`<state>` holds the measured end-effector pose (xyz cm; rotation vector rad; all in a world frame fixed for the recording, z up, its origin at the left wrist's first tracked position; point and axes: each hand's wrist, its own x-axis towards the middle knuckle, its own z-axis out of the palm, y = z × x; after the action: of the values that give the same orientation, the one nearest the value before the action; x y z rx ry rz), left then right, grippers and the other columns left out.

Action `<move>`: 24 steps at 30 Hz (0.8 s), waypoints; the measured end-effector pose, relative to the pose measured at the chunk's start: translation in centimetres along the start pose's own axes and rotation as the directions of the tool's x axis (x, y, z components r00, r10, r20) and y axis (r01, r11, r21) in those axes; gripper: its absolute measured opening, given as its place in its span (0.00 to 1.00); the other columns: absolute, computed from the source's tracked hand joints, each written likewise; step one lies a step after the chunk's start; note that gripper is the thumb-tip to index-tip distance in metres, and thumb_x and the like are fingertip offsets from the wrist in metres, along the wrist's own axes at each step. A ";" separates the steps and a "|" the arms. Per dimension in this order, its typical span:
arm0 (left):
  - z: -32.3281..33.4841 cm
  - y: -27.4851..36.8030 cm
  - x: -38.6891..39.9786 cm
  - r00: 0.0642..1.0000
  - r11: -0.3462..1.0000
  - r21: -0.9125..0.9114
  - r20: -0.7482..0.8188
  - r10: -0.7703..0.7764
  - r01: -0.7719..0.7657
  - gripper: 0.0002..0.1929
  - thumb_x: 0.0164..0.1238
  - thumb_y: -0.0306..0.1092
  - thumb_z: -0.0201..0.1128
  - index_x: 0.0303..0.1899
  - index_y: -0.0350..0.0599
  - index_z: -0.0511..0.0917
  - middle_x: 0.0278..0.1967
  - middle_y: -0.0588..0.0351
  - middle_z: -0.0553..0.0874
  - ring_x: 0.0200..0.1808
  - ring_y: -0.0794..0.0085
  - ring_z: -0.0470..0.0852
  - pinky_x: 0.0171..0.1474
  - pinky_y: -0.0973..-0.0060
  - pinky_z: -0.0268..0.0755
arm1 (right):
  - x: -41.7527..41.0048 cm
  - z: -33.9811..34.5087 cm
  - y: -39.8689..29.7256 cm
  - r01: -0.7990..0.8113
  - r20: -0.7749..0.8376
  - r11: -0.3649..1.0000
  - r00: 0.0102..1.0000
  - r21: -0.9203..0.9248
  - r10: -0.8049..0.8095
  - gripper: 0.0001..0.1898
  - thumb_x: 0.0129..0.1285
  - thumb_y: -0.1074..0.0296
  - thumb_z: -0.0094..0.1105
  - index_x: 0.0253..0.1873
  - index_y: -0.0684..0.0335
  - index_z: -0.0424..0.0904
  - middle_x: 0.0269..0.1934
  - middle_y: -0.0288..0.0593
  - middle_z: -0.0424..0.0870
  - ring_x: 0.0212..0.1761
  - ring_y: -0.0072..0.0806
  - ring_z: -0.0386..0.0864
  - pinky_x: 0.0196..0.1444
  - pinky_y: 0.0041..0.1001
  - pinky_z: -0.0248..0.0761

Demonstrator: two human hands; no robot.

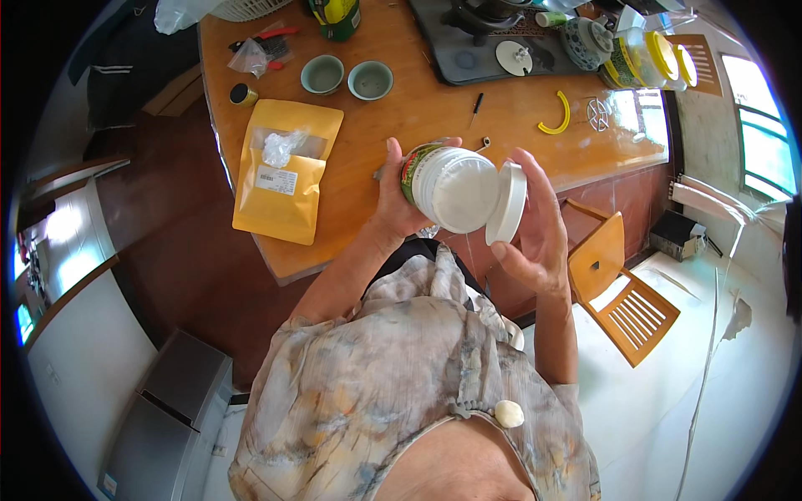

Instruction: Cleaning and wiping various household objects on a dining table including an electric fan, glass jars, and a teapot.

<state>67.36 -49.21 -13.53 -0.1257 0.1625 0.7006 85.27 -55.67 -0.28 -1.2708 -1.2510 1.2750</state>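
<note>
A white plastic jar (421, 181) with a green and red label lies tilted in my left hand (401, 200), its mouth towards me and to the right. What looks like a whitish seal (465, 193) covers the mouth. Between the thumb and fingers of my right hand (539, 232) is the white screw lid (509, 203), held on edge right beside the jar's rim. Left of the jar, a yellow stand-up pouch (285, 206) with a printed label lies on the wooden table (357, 138), crumpled clear plastic (283, 147) on top of it.
Two pale green cups (322, 75) and a small dark-lidded jar (243, 94) stand beyond the pouch. Further right are a thin black-handled tool (477, 109), a yellow curved piece (557, 116) and a wire trivet (598, 114). A dark tea tray (463, 62) holds teaware. A wooden chair (617, 282) stands at right.
</note>
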 end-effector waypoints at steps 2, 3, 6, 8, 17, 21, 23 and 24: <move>0.2 0.1 -0.2 0.999 0.998 0.057 -0.045 0.030 -0.028 0.55 0.65 0.85 0.36 0.75 0.43 0.67 0.69 0.50 0.78 0.70 0.58 0.77 0.72 0.55 0.69 | 0.2 0.1 -0.1 -0.009 -0.010 0.996 1.000 0.085 0.010 0.50 0.55 0.62 0.73 0.80 0.70 0.54 0.79 0.56 0.57 0.82 0.44 0.57 0.81 0.42 0.50; 0.5 0.1 -0.2 0.999 0.998 0.059 -0.045 0.025 -0.022 0.55 0.65 0.85 0.36 0.75 0.43 0.67 0.69 0.50 0.78 0.70 0.58 0.77 0.72 0.55 0.69 | 0.3 0.2 -0.2 -0.014 -0.021 0.986 1.000 0.166 0.018 0.52 0.55 0.61 0.74 0.81 0.69 0.53 0.79 0.56 0.57 0.82 0.43 0.56 0.81 0.41 0.49; 0.8 0.2 -0.2 0.999 0.999 -0.030 -0.033 0.030 -0.031 0.51 0.70 0.81 0.37 0.72 0.39 0.68 0.67 0.42 0.79 0.68 0.53 0.79 0.69 0.50 0.73 | 0.2 0.3 0.1 -0.038 -0.056 0.960 0.997 0.278 0.056 0.53 0.56 0.59 0.74 0.81 0.69 0.51 0.79 0.55 0.57 0.82 0.42 0.57 0.81 0.41 0.51; 0.5 0.3 -0.4 0.999 0.996 0.091 -0.039 0.017 -0.013 0.55 0.65 0.86 0.36 0.75 0.43 0.66 0.69 0.51 0.77 0.70 0.58 0.77 0.72 0.54 0.69 | 0.2 0.3 0.7 -0.070 -0.065 0.935 0.993 0.348 0.098 0.53 0.56 0.58 0.74 0.81 0.69 0.51 0.79 0.55 0.58 0.81 0.41 0.58 0.80 0.41 0.52; 0.8 0.4 -0.3 0.988 0.981 0.133 -0.045 0.149 -0.141 0.48 0.72 0.78 0.42 0.72 0.40 0.68 0.67 0.46 0.79 0.69 0.55 0.77 0.72 0.54 0.69 | 0.1 0.1 2.9 -0.197 -0.084 0.829 0.956 0.523 0.280 0.48 0.62 0.57 0.68 0.82 0.66 0.51 0.77 0.52 0.62 0.78 0.38 0.64 0.77 0.37 0.59; 0.5 0.0 0.1 0.973 0.956 0.210 -0.062 0.221 -0.203 0.45 0.74 0.74 0.45 0.73 0.39 0.67 0.66 0.47 0.79 0.68 0.57 0.78 0.72 0.57 0.70 | 0.5 1.8 2.1 -0.266 -0.169 0.935 0.936 0.237 0.309 0.46 0.64 0.59 0.68 0.81 0.67 0.52 0.73 0.51 0.66 0.76 0.39 0.66 0.75 0.36 0.62; -0.1 -0.4 0.2 0.956 0.928 0.284 -0.091 0.278 -0.242 0.48 0.73 0.77 0.39 0.75 0.40 0.64 0.70 0.42 0.75 0.71 0.53 0.76 0.73 0.55 0.68 | 0.6 2.5 1.9 -0.244 -0.206 0.967 0.945 0.075 0.255 0.48 0.62 0.57 0.71 0.80 0.67 0.52 0.72 0.53 0.67 0.75 0.41 0.67 0.74 0.38 0.64; -0.2 -0.5 0.2 0.957 0.929 0.282 -0.090 0.276 -0.241 0.48 0.73 0.77 0.39 0.75 0.40 0.64 0.70 0.42 0.75 0.71 0.53 0.76 0.73 0.55 0.68 | 0.8 2.7 1.9 -0.220 -0.228 0.972 0.954 -0.085 0.196 0.50 0.60 0.54 0.74 0.80 0.67 0.52 0.71 0.54 0.68 0.74 0.43 0.68 0.72 0.39 0.66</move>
<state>67.81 -49.54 -13.69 0.1139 0.4019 0.9276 82.65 -55.18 -2.38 -1.6115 -1.0628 1.1872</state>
